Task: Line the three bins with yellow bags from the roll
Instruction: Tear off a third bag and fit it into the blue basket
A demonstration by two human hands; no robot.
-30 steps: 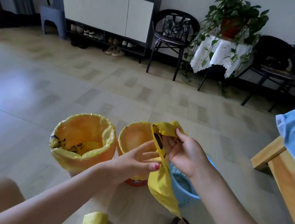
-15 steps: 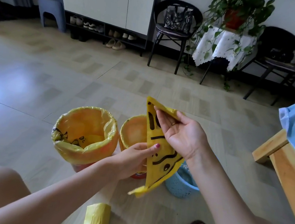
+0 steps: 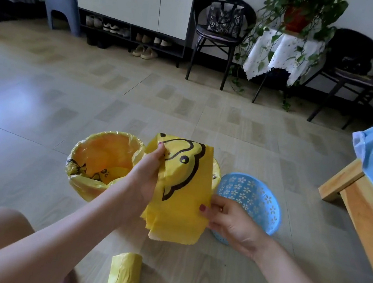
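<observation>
Both hands pinch the yellow bag (image 3: 182,188): left hand (image 3: 148,174) at its top edge, right hand (image 3: 230,219) at its lower right. Bag hides most of the middle bin (image 3: 216,175). Left of it the lined bin (image 3: 103,164), right the blue basket (image 3: 251,198). Roll (image 3: 123,277) below, cut off by the frame.

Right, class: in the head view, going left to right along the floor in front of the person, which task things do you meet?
Lined bin → left hand → yellow bag held open → right hand → blue basket. The middle bin is mostly hidden behind the bag, so it is left out.
</observation>
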